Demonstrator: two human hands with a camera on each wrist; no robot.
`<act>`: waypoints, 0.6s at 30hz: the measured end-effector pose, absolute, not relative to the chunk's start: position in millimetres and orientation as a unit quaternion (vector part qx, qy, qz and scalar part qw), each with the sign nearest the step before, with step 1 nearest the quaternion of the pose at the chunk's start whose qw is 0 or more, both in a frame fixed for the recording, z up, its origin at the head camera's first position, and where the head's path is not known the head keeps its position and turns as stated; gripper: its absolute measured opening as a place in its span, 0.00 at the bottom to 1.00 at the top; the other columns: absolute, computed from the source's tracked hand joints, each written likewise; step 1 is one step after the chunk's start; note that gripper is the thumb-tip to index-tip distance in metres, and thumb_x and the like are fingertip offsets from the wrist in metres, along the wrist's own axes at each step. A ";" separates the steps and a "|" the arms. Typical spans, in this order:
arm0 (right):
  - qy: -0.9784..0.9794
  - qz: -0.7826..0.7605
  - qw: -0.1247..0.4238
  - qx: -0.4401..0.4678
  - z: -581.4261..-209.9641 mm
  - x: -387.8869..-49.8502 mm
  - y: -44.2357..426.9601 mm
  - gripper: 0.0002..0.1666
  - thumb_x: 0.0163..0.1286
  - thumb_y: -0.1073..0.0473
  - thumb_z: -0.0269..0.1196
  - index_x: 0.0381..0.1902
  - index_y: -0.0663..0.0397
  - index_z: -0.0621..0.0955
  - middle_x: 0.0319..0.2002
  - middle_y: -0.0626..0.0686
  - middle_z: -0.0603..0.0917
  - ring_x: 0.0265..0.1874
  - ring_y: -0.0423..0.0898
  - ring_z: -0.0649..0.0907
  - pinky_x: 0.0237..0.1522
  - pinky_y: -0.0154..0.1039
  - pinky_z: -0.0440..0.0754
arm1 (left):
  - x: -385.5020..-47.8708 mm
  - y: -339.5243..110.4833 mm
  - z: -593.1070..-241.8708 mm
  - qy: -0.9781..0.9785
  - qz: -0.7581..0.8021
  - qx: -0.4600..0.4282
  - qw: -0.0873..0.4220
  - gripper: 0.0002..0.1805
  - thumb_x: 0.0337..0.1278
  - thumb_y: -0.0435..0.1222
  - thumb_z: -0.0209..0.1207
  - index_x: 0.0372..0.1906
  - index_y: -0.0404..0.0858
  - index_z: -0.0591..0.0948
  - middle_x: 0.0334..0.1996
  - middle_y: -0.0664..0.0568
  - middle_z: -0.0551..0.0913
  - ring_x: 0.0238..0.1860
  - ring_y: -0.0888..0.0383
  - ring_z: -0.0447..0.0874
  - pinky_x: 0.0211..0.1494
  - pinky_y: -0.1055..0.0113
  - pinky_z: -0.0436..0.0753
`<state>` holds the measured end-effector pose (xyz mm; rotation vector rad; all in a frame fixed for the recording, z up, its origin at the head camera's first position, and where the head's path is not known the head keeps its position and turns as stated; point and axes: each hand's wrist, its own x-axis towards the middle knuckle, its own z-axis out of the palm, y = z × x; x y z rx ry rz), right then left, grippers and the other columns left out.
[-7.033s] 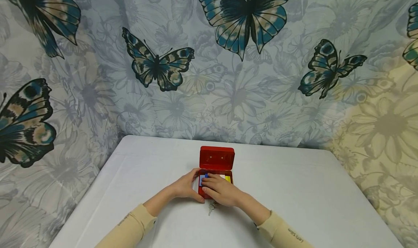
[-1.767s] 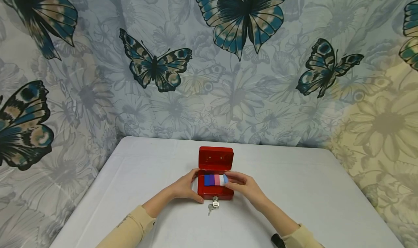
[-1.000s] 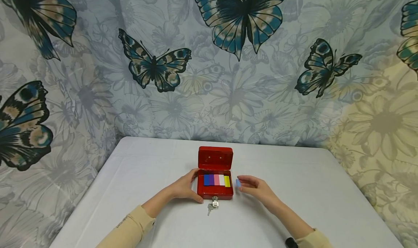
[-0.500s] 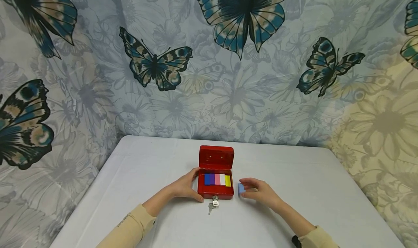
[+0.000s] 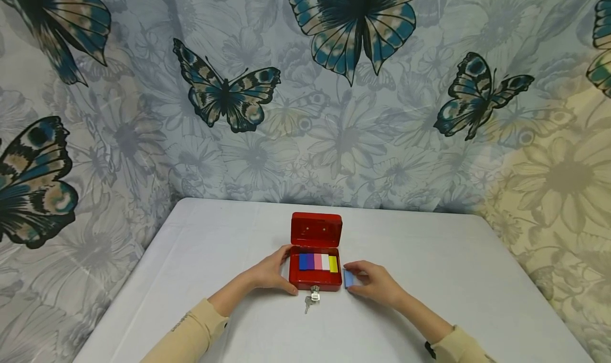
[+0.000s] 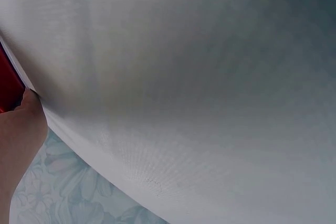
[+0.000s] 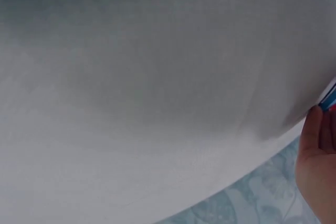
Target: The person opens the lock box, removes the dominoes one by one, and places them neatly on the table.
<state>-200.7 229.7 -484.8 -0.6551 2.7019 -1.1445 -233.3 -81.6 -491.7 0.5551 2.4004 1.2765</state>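
A small red cash box (image 5: pixel 315 284) stands with its lid (image 5: pixel 316 230) raised, and a lock with keys (image 5: pixel 308 303) hangs at its front. Inside, a row holds a blue block (image 5: pixel 303 262), a purple block (image 5: pixel 311 261), a pink block (image 5: pixel 317 261), a white block (image 5: pixel 325 262) and a yellow block (image 5: pixel 333 264). My left hand (image 5: pixel 270 271) grips the box's left side, thumb at the front corner and fingers towards the back. Just right of the box, my right hand (image 5: pixel 374 282) pinches a light-blue block (image 5: pixel 349 278) between thumb and fingers. Both wrist views catch the hands only at their edges.
The box rests on a table with a white cover (image 5: pixel 229 235). Behind it and along the sides hangs a patterned cloth (image 5: pixel 258 166) with large butterflies and flowers.
My right hand has taken the light-blue block out of the box to its right side. In the last half second it shifted slightly left, closer to the box. My left hand has stayed put.
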 end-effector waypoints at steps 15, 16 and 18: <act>0.903 -0.358 0.057 -0.230 -486.5 -198.6 228.8 0.29 0.58 0.61 0.72 0.58 0.57 0.78 0.54 0.53 0.81 0.51 0.51 0.80 0.53 0.45 0.81 | -233.8 -81.6 -491.8 0.849 0.454 0.198 0.183 0.59 0.33 0.39 0.79 0.73 0.39 0.56 0.70 0.44 0.64 0.70 0.46 0.61 0.69 0.52 0.67; 0.904 -0.357 0.056 -0.230 -487.0 -198.5 228.8 0.29 0.58 0.61 0.72 0.58 0.57 0.78 0.54 0.53 0.81 0.51 0.51 0.80 0.53 0.45 0.81 | -233.7 -81.7 -491.9 0.849 0.455 0.198 0.183 0.59 0.33 0.39 0.79 0.73 0.39 0.56 0.70 0.44 0.64 0.70 0.46 0.61 0.69 0.52 0.67; 0.904 -0.357 0.055 -0.230 -487.6 -198.3 228.7 0.29 0.58 0.61 0.72 0.58 0.57 0.78 0.54 0.53 0.81 0.50 0.51 0.80 0.53 0.45 0.81 | -233.4 -81.8 -492.1 0.849 0.454 0.198 0.183 0.59 0.33 0.39 0.79 0.73 0.39 0.56 0.70 0.44 0.64 0.70 0.45 0.61 0.69 0.52 0.67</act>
